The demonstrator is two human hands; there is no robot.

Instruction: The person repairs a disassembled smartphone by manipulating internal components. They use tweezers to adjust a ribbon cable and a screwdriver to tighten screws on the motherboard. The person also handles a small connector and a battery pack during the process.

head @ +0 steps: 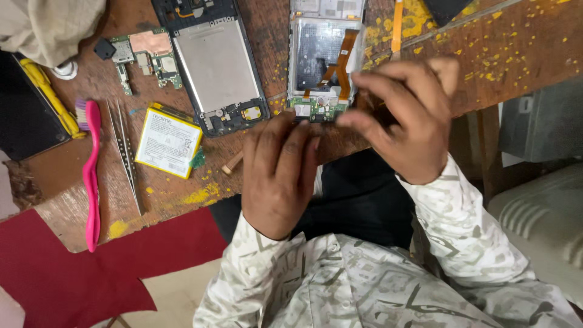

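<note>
An opened phone body [320,58] with an orange flex cable and a small green board at its near end lies on the wooden table [73,200]. My left hand [278,176] rests at the table edge, its fingertips touching the phone's near end. My right hand [405,118] pinches the lower right corner of that phone with thumb and forefinger. A second phone frame [215,64] with a bare metal plate lies to the left, untouched.
A yellow-edged battery [168,143], metal tweezers [124,152], a pink toothbrush [91,170], a green circuit board [146,54], a yellow tool [51,97] and a beige cloth [48,27] lie on the left. Red cloth [73,279] hangs below. An orange stick [397,24] sits at top.
</note>
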